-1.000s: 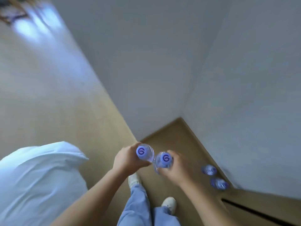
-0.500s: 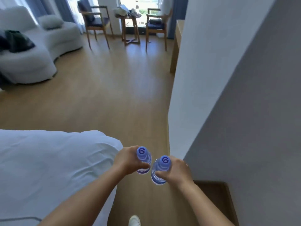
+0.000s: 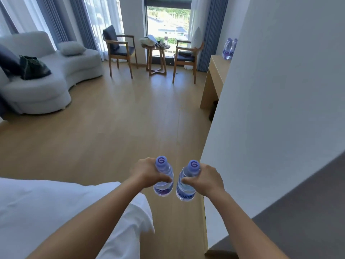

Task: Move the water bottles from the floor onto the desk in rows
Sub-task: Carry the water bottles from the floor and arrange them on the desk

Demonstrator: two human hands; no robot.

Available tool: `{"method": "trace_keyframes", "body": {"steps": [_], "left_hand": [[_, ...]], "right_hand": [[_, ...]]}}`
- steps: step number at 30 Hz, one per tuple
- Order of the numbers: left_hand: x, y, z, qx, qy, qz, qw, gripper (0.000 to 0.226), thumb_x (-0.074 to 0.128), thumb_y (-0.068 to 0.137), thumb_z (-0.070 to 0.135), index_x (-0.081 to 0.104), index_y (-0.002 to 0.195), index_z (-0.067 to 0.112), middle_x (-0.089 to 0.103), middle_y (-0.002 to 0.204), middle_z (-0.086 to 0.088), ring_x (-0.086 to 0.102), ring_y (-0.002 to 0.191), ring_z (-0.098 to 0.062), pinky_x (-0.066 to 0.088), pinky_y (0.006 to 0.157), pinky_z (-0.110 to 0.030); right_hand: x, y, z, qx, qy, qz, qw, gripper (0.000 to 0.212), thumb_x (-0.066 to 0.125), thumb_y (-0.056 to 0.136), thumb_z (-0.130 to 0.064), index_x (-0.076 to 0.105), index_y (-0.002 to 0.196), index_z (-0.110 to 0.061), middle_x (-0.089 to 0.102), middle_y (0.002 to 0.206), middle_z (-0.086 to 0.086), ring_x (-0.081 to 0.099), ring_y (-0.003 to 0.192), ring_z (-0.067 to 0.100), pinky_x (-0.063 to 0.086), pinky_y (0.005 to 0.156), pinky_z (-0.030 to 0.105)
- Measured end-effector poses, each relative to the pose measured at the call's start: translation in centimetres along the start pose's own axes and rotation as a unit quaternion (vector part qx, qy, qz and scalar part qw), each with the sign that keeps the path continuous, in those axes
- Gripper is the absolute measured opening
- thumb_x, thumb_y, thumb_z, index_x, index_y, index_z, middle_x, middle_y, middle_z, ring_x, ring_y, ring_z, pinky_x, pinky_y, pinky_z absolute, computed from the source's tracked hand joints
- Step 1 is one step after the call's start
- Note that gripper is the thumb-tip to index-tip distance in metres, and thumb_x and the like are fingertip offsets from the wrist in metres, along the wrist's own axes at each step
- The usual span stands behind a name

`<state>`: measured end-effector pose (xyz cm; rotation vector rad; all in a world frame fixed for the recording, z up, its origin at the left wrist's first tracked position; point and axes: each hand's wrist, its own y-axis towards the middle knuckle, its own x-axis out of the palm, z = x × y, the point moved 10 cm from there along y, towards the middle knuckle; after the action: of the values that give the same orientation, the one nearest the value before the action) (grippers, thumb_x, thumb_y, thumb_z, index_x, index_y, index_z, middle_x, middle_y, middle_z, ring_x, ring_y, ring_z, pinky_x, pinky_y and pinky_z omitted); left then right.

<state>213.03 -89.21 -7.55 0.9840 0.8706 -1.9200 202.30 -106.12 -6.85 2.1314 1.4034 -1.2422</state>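
Note:
My left hand (image 3: 147, 172) grips a clear water bottle with a purple cap (image 3: 163, 179), held upright above the wooden floor. My right hand (image 3: 208, 179) grips a second bottle of the same kind (image 3: 186, 186) right beside it, the two a small gap apart. Far ahead on the right stands the light wooden desk (image 3: 214, 75), partly hidden by the white wall. Water bottles (image 3: 229, 49) stand on its top near the curtain.
A white bed (image 3: 56, 212) fills the lower left. The white wall corner (image 3: 242, 128) juts in on the right. A white sofa (image 3: 46, 79) sits at the left. Two wooden chairs and a small round table (image 3: 156, 57) stand by the window. Open wooden floor (image 3: 121, 128) lies between.
The view has swung up from the floor corner to the room ahead. Both hands still hold their bottles, now a little farther apart; the desk with bottles has come into sight.

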Motion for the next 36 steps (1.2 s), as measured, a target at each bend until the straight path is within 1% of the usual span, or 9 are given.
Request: {"method": "trace_keyframes", "body": {"steps": [2,6,9,13,17,27,30,33,36], "left_hand": [[-1.5,2.4,0.2,0.002,0.009,0.0,1.0,0.049,0.073,0.049,0.064,0.065,0.076,0.023,0.065,0.071,0.006,0.06,0.07,-0.016,0.049,0.061,-0.029],[-3.9,7.7,0.7,0.004,0.025,0.001,1.0,0.047,0.072,0.048,0.064,0.062,0.068,0.023,0.059,0.061,0.008,0.053,0.057,-0.012,0.041,0.051,-0.024],[-5.8,12.6,1.4,0.011,0.064,0.015,0.998,0.049,0.067,0.042,0.067,0.051,0.058,0.023,0.052,0.052,0.01,0.048,0.049,-0.008,0.031,0.044,-0.021],[-7.5,20.4,2.3,0.008,0.069,0.007,0.998,0.053,0.065,0.039,0.068,0.043,0.052,0.022,0.044,0.047,0.009,0.043,0.044,-0.009,0.028,0.043,-0.02],[-8.7,28.1,3.2,-0.002,0.078,-0.016,0.997,0.052,0.067,0.04,0.067,0.045,0.055,0.022,0.047,0.05,0.009,0.044,0.046,-0.009,0.029,0.044,-0.021],[-13.9,45.2,5.3,0.004,0.074,-0.005,0.997,0.053,0.065,0.038,0.069,0.049,0.058,0.022,0.05,0.052,0.009,0.048,0.048,-0.009,0.029,0.044,-0.021],[-14.9,50.8,5.8,0.012,0.09,-0.016,0.996,0.055,0.067,0.039,0.07,0.048,0.058,0.022,0.049,0.051,0.008,0.048,0.048,-0.009,0.029,0.044,-0.021],[-16.1,57.4,6.6,0.032,0.098,-0.017,0.994,0.059,0.067,0.039,0.071,0.048,0.061,0.02,0.048,0.053,0.007,0.047,0.048,-0.01,0.03,0.044,-0.021],[-17.8,63.8,7.1,0.051,0.108,-0.017,0.993,0.058,0.067,0.039,0.071,0.05,0.061,0.02,0.05,0.053,0.007,0.048,0.048,-0.01,0.031,0.043,-0.021]], "right_hand": [[-0.8,2.5,-1.2,-0.006,-0.002,0.011,1.0,0.032,0.071,0.061,-0.048,0.063,0.081,-0.024,0.064,0.076,-0.006,0.062,0.072,0.015,0.049,0.062,0.026],[-1.9,7.9,-2.7,-0.007,-0.005,0.015,1.0,0.03,0.071,0.06,-0.051,0.056,0.066,-0.025,0.058,0.064,-0.01,0.056,0.06,0.009,0.043,0.053,0.022],[-2.2,12.9,-3.4,-0.006,-0.013,0.011,1.0,0.032,0.07,0.058,-0.053,0.06,0.068,-0.024,0.06,0.065,-0.007,0.058,0.061,0.01,0.045,0.054,0.024],[-3.1,20.6,-4.5,-0.007,-0.015,0.011,1.0,0.033,0.069,0.057,-0.052,0.062,0.069,-0.021,0.063,0.067,-0.004,0.06,0.064,0.013,0.049,0.056,0.027],[-5.1,28.2,-6.4,-0.014,-0.035,0.018,0.999,0.036,0.069,0.059,-0.052,0.063,0.071,-0.019,0.061,0.067,-0.004,0.059,0.064,0.014,0.049,0.057,0.028],[-10.6,45.1,-9.8,-0.01,-0.024,0.051,0.998,0.042,0.068,0.059,-0.055,0.067,0.076,-0.017,0.066,0.073,-0.001,0.063,0.068,0.015,0.054,0.062,0.031],[-10.9,50.5,-10.4,0.006,-0.032,0.045,0.998,0.043,0.069,0.058,-0.053,0.063,0.073,-0.012,0.064,0.07,0.0,0.062,0.065,0.017,0.047,0.055,0.028],[-11.0,56.4,-11.2,0.023,-0.029,0.049,0.998,0.043,0.07,0.058,-0.051,0.056,0.066,-0.012,0.056,0.062,-0.002,0.054,0.057,0.014,0.039,0.049,0.025],[-11.1,62.1,-12.7,0.044,-0.018,0.057,0.997,0.043,0.071,0.057,-0.05,0.056,0.068,-0.011,0.055,0.064,-0.001,0.053,0.058,0.015,0.039,0.051,0.025]]}}
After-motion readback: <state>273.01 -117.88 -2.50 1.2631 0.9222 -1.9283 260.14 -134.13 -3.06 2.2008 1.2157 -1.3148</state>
